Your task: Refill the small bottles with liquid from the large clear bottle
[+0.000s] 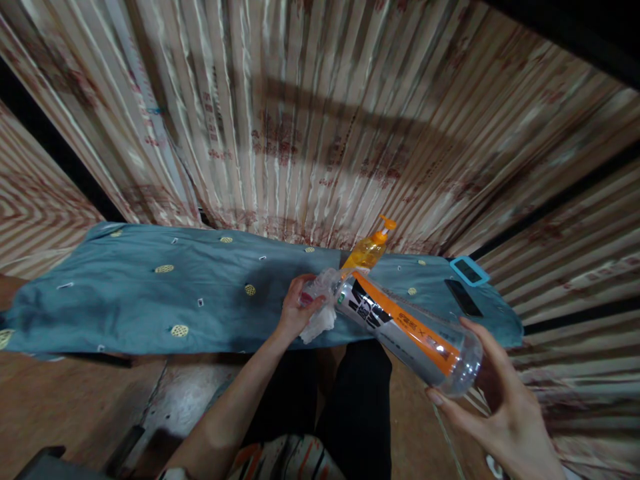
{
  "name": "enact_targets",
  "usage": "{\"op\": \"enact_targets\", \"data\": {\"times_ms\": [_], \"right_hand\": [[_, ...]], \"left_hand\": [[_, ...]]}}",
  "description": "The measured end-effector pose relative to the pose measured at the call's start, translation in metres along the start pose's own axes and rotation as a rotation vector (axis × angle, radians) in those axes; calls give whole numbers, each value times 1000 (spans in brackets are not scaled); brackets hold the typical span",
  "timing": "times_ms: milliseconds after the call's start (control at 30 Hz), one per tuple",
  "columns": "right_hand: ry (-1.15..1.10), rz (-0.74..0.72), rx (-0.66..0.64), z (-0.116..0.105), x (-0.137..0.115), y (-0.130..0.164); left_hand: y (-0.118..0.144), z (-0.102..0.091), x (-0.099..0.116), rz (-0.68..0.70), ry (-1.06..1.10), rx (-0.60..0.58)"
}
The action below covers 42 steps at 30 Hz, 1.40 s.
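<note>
- Lower right of the frame: the right hand point(500, 407) cups the base of a clear bottle point(405, 327), fingers curled around its bottom edge. The bottle lies tilted, base toward the person, neck pointing up toward the frame's middle.
- Centre: the left hand point(295, 310) is closed around the bottle's neck, pressing a white cloth point(320, 320) against it — so both hands hold the bottle, well above the floor and in front of the counter's edge.
- Just behind the neck stands an orange pump bottle point(370, 250) on the counter point(150, 293), which is draped in a blue-grey sheet with small yellow dots.
- Right end of the counter: a dark phone point(463, 297) and a blue-framed device point(469, 270) lie near each other.
- Behind everything hangs a striped curtain point(320, 120).
- Risk, as I judge it: the neck is close to the pump bottle — a hard wipe or swing could knock it over. The smooth base could also slip from the cupped fingers.
</note>
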State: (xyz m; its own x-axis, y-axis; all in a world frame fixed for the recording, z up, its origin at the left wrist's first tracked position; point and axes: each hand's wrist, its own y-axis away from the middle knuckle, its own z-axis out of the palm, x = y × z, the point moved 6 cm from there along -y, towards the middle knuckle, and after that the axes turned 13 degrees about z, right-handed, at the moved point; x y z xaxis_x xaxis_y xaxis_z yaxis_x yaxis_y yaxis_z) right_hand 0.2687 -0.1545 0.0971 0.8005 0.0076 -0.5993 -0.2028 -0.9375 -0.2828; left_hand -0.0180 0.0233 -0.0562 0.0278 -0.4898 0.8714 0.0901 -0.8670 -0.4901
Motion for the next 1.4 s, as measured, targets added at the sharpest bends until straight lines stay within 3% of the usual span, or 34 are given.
{"op": "enact_targets", "data": {"times_ms": [1400], "right_hand": [[41, -31, -4, -4, -14, -8]], "left_hand": [[0, 0, 1, -23, -1, -4]]}}
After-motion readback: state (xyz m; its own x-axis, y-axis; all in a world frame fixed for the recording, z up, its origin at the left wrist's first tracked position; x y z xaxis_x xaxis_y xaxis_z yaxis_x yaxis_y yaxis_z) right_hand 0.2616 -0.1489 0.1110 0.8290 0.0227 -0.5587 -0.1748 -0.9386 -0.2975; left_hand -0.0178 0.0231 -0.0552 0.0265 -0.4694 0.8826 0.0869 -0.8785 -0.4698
